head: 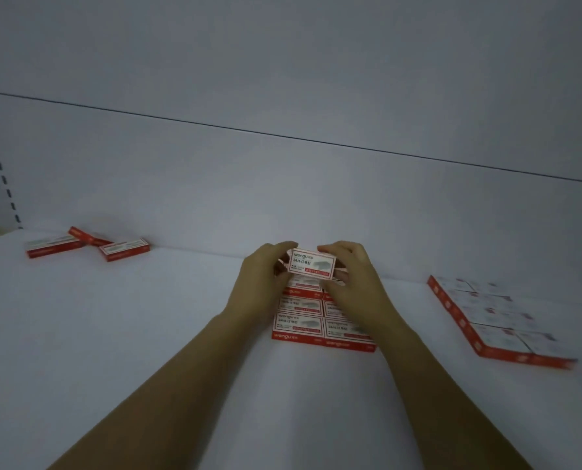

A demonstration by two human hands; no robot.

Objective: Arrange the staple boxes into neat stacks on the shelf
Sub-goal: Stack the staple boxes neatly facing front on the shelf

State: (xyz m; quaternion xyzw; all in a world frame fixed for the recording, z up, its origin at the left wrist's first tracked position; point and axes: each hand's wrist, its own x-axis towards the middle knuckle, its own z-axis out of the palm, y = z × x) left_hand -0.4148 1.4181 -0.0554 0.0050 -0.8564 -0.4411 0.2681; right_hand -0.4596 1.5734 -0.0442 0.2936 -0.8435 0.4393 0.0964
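The person stood at the shelf (140, 334) with both forearms reaching to its far middle. The left hand (262, 279) and right hand (354, 286) held one box (311, 264) between them, label up. The left fingers were curled round its left end, and the right fingers and thumb were clamped on its right end. A grip at both ends probably kept the box level and square, so that it could be lined up with the rows below. The box sat over the far end of the centre block (299, 322), a flat group of boxes laid in two columns with their edges touching. Whether the box already rested on that block could not be told, because the hands hid its lower edge. A right block (493, 317), well apart, lay finished in a similar flat grid, which suggested the pattern being followed. Three loose boxes (123, 249) lay at far left against the back panel (283, 198), turned at different angles and partly overlapping. These were judged to be waiting stock. The task appeared to be partly done.
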